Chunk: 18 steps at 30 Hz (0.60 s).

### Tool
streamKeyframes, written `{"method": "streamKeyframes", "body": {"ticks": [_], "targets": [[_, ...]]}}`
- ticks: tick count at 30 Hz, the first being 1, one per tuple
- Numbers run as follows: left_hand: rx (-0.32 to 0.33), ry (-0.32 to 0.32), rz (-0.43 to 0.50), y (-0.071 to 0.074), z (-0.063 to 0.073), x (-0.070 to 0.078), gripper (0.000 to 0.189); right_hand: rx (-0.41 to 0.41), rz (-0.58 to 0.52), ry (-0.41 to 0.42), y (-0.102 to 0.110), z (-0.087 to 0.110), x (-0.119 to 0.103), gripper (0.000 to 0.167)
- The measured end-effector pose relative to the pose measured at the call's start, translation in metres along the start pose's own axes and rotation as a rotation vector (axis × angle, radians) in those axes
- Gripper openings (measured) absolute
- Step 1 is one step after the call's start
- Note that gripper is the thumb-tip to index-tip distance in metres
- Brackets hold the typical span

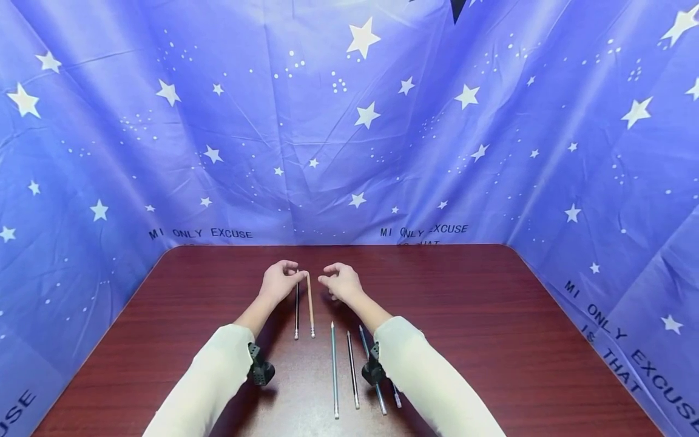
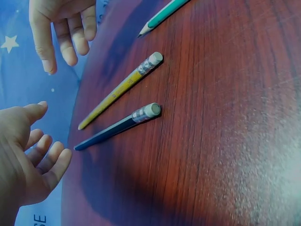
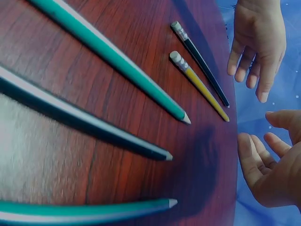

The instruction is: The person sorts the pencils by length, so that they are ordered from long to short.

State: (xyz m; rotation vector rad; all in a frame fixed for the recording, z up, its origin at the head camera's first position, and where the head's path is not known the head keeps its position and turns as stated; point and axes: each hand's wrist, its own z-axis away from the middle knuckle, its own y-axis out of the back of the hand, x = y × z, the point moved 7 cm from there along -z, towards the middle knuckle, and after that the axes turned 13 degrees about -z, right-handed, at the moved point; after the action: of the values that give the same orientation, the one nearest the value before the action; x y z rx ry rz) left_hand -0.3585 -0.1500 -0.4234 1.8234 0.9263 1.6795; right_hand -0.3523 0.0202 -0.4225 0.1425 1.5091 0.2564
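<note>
A yellow pencil (image 1: 311,311) and a black pencil (image 1: 297,312) lie side by side on the table, eraser ends toward me. My left hand (image 1: 280,284) hovers over their far ends, its fingers loosely bent and nothing in them; the left wrist view shows space between that hand (image 2: 23,157) and the black pencil (image 2: 110,133). To the right of the yellow pencil, my right hand (image 1: 343,284) is held above the table with relaxed fingers, facing the left one. Nothing is in the right hand (image 3: 270,162) in the right wrist view either.
Closer to me lie a green pencil (image 1: 335,373), a second black pencil (image 1: 352,371) and another green pencil (image 1: 380,394), points facing away. One more pencil (image 1: 397,397) is mostly covered by the right sleeve (image 1: 431,376). A starry blue cloth (image 1: 306,121) surrounds the dark red table (image 1: 464,315).
</note>
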Motion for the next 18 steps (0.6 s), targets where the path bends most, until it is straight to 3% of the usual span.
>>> {"method": "streamKeyframes", "body": {"ticks": [18], "targets": [[-0.06,-0.105,0.035,0.004,0.021,0.026,0.037,-0.082,0.038,0.051,0.021,0.023,-0.013,0.032]]}}
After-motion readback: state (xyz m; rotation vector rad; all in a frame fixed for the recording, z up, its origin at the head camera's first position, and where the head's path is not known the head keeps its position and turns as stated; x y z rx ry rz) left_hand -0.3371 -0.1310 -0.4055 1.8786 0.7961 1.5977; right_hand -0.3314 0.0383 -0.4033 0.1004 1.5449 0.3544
